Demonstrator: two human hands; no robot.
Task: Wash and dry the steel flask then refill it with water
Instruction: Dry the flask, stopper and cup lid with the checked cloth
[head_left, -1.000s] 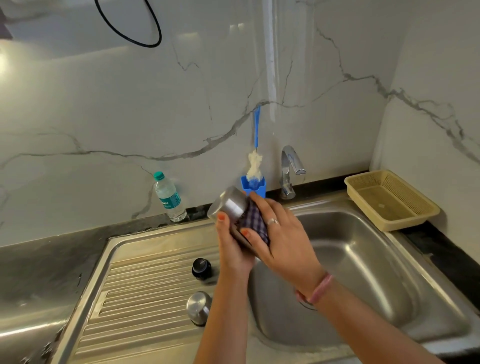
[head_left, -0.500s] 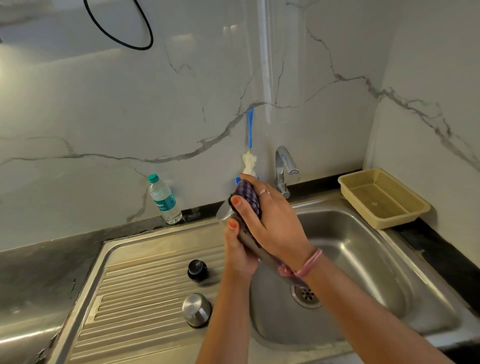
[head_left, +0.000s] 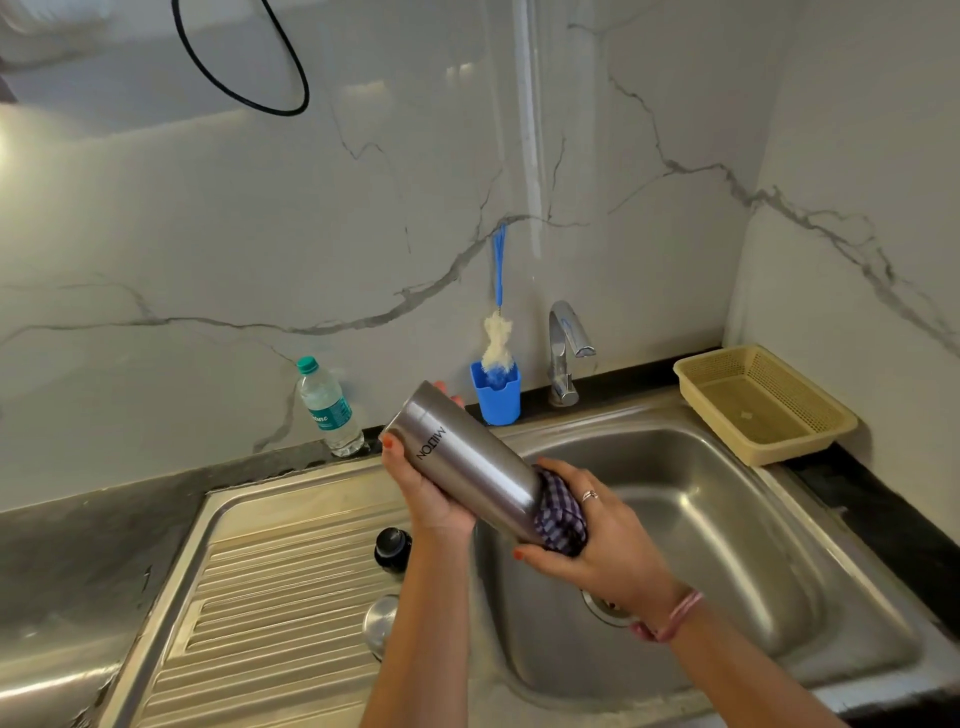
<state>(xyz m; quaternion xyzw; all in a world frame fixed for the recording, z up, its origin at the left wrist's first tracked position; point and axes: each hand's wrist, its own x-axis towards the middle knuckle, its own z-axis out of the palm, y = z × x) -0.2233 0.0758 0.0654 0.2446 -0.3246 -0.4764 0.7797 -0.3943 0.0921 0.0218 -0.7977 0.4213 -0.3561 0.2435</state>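
Both hands (head_left: 426, 488) hold the tilted steel flask (head_left: 467, 462), base pointing up-left.

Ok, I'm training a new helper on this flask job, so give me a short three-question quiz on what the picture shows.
1. True or false: the tap is running.
2. Which hand holds the checked cloth against the flask? A) left hand B) right hand
3. Fill in: the bottle brush stands in a ___ cup behind the sink.

Key: 1 false, no water shows at the spout. 2 B; the left hand grips the flask's upper end. 3 blue.
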